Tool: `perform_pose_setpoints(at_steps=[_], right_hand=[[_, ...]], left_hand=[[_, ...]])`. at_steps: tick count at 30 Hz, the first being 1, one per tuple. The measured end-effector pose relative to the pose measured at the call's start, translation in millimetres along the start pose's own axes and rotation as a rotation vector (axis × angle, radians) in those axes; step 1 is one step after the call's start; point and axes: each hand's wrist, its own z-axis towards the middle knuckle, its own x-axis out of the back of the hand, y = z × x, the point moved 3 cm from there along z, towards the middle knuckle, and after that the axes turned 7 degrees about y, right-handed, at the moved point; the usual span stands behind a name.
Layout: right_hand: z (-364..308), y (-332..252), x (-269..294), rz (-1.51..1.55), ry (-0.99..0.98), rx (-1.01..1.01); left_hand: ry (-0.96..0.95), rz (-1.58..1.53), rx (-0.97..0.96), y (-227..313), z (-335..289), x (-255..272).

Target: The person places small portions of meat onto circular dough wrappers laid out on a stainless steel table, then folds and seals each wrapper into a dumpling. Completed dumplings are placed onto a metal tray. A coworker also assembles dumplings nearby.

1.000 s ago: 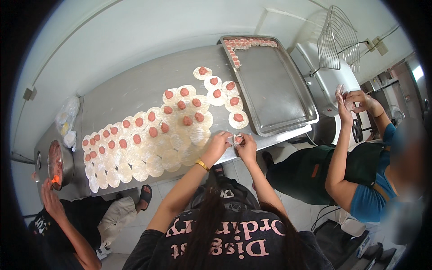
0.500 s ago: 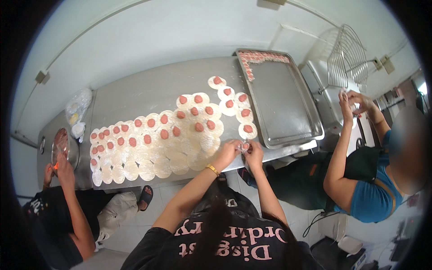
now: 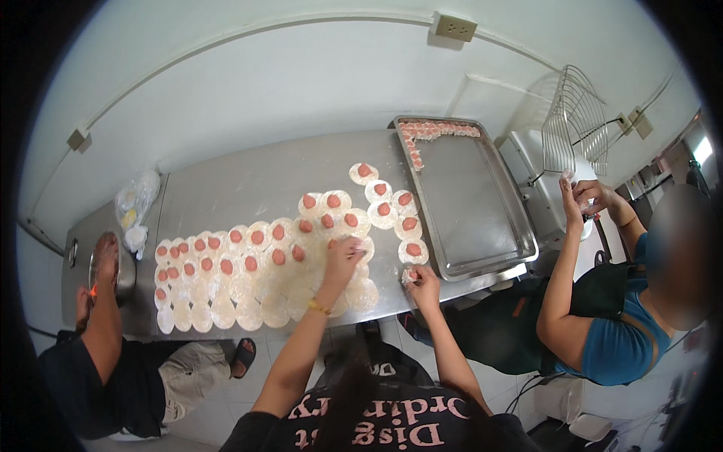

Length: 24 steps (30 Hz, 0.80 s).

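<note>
Round white dumpling wrappers (image 3: 271, 309) overlap in rows on the steel table, many with a dab of pink meat filling (image 3: 279, 257). My left hand (image 3: 343, 261) reaches over their right end, its fingertips pinched at the edge of a filled wrapper (image 3: 366, 247). Its fingers partly hide the filling there. Near the table's front edge, my right hand (image 3: 424, 290) is closed on a small folded dumpling (image 3: 409, 277). Just beyond it lies a filled wrapper (image 3: 413, 252), part of a short separate group.
A large metal tray (image 3: 471, 203) at the right holds folded dumplings along its far and left edges. A co-worker (image 3: 595, 301) stands at the right, hands raised. Another (image 3: 90, 361) at the left reaches into a metal bowl (image 3: 124, 275). A plastic bag (image 3: 135, 200) lies behind the bowl.
My hands have parted: the left moved left onto the wrappers, while the right keeps the dumpling near the table edge. The left co-worker's hand has moved into the bowl. The view has tilted up slightly.
</note>
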Motion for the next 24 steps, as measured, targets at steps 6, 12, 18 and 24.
perform_pose_setpoints(at_steps=[6, 12, 18, 24], right_hand=[[148, 41, 35, 0.056, 0.175, -0.142], [357, 95, 43, -0.148, 0.327, -0.057], [481, 137, -6, -0.350, 0.272, -0.110], [508, 145, -43, -0.432, 0.458, 0.039]], left_hand=[[0.257, 0.084, 0.173, 4, -10, 101], [0.482, 0.280, 0.410, -5, -95, 181], [0.637, 0.372, 0.627, -16, -186, 202], [0.614, 0.528, 0.752, 4, -187, 179]])
